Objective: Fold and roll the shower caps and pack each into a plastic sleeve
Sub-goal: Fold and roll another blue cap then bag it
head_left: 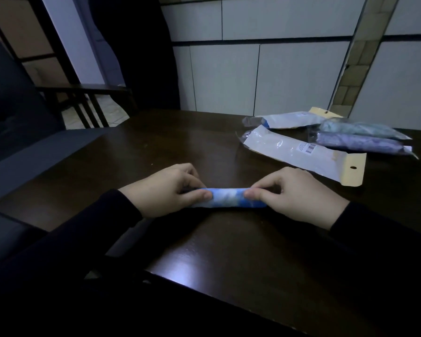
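A: Where's the cap?

B: Centre of the frame, a little below the middle. The blue-and-white shower cap [227, 197] is rolled into a tight tube and lies crosswise on the dark wooden table [204, 251].

A: And your hands?

B: Your left hand [167, 190] grips the tube's left end, thumb on the near side, fingers curled over the far side. Your right hand [294, 193] grips the right end the same way, thumb tip pressed against the roll. Both ends are covered by your fingers; only the middle stretch of the roll shows. Dark sleeves [102, 229] run to both wrists.

A: What's further out?

B: Right of centre, past your right hand, an empty plastic sleeve [299, 152] lies flat at a slant, barcode sticker up, yellow hang tab toward the right edge of the frame. It is apart from the roll. Behind it, upper right, a second sleeve [289, 119] lies flat; its contents can't be made out. Just beside those, two packed sleeves lie touching: a purple roll [360, 142] nearer, a pale green roll [357, 128] behind.

A: Background?

B: White panelled wall [265, 74] across the top. Dark chair frame [83, 103] at upper left.
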